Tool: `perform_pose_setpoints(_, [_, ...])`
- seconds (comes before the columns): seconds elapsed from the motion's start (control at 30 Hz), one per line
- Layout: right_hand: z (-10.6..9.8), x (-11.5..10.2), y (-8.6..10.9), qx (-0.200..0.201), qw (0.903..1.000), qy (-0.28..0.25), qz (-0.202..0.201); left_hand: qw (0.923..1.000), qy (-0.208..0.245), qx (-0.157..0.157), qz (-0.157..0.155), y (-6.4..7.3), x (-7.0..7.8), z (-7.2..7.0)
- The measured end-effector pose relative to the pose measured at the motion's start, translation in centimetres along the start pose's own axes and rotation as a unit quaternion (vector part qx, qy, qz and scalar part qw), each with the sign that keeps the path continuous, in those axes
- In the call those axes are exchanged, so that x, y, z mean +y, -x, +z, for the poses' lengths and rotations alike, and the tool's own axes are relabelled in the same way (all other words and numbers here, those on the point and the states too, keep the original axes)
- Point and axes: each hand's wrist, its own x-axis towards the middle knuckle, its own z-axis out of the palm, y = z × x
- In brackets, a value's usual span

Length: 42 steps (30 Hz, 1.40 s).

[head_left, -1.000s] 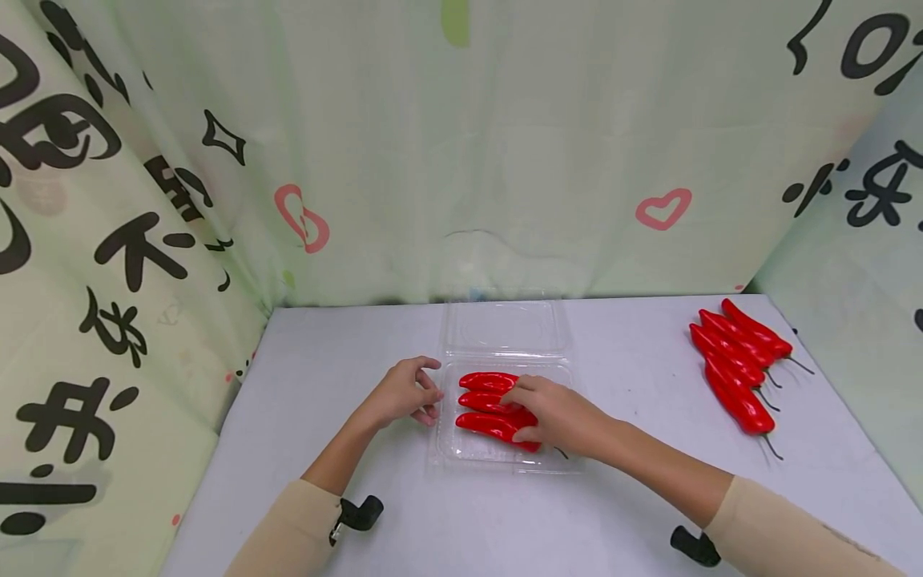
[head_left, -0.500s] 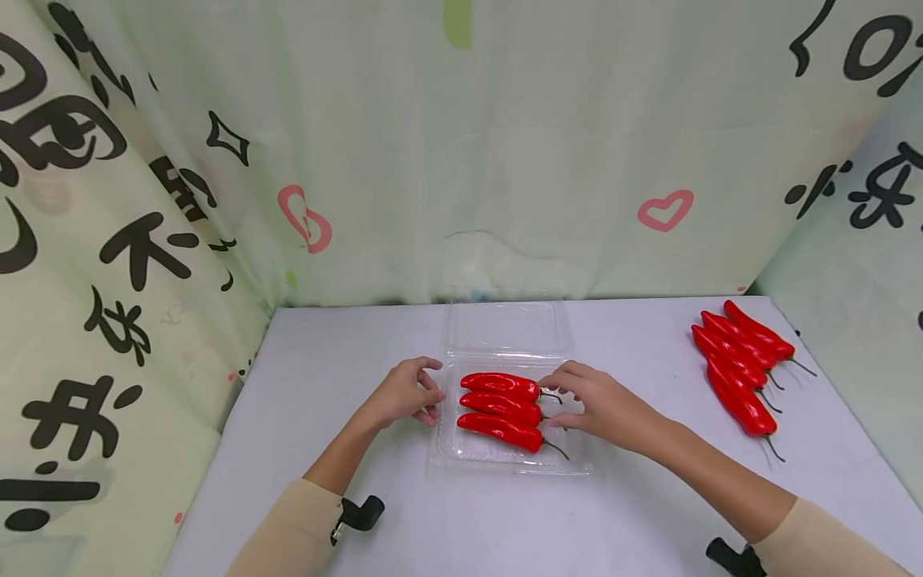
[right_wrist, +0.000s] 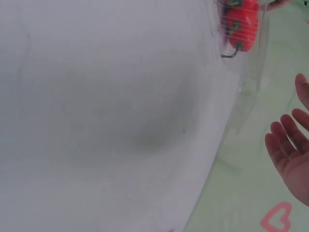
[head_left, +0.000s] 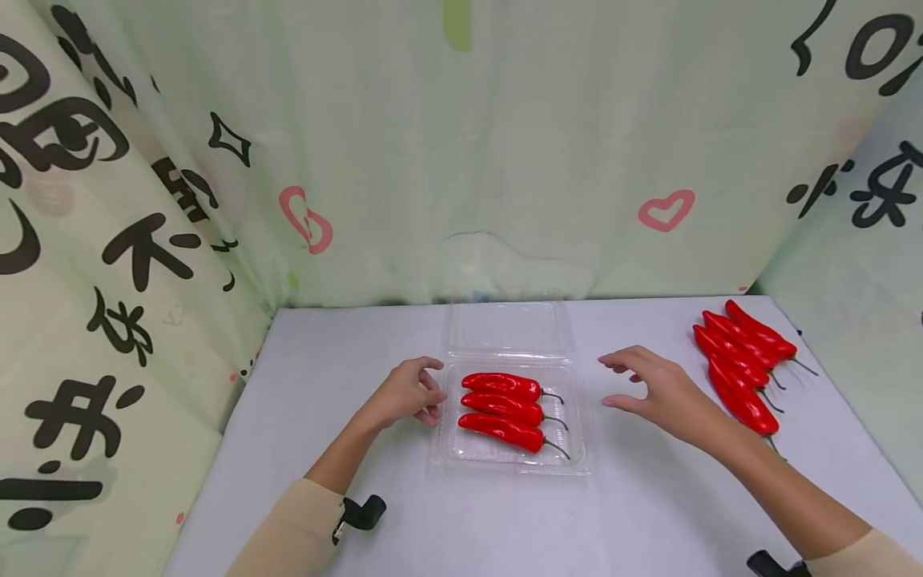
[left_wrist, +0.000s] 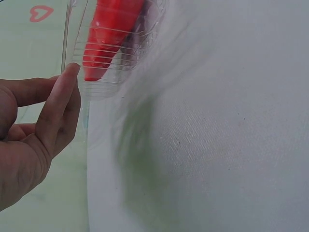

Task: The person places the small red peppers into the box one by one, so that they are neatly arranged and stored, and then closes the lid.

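A clear plastic clamshell box (head_left: 454, 455) lies with its lid (head_left: 507, 324) folded back toward the curtain. Inside, three long red chili peppers (head_left: 501, 430) lie side by side, stems to the right. My left hand (head_left: 405, 393) is beside the box's left rim, fingers loosely bent. One straight finger comes right up to the box's edge in the left wrist view, where a red pepper (left_wrist: 108, 38) shows through the ribbed wall. My right hand (head_left: 659, 393) hovers to the right of the box, thumb and fingers spread apart, holding nothing. The right wrist view shows its relaxed fingers (right_wrist: 285, 137).
Several more red chili peppers (head_left: 743, 397) lie in a slanted row at the table's right side, partly behind my right forearm. The white table (head_left: 324, 344) ends at a patterned curtain (head_left: 541, 160) at the back and on both sides.
My right hand let go of the nearest pepper in the box and drew back to the right, over the table. The left hand stayed in place.
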Motion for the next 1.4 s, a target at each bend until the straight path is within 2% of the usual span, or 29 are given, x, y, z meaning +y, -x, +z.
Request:
perform_pose_setpoints(0.4, [-2.0,4.6,2.2,0.027,0.9986,0.029,0.034,1.0000,-0.003,0.001,0.000,-0.2,-0.1,0.0])
perform_pose_setpoints(0.7, [-3.0,7.4,3.7,0.019,0.9960,0.025,0.083,1.0000,0.000,0.000,0.000,-0.1,-0.1,0.0])
perform_pose_setpoints(1.1, [-4.5,11.0,5.2,-0.006,0.9834,0.048,0.175,1.0000,0.002,-0.001,0.000,0.0,0.1,0.0])
perform_pose_setpoints(1.4, [-5.4,12.2,6.0,-0.012,0.9759,0.054,0.211,1.0000,-0.002,-0.001,-0.003,0.0,0.1,0.0])
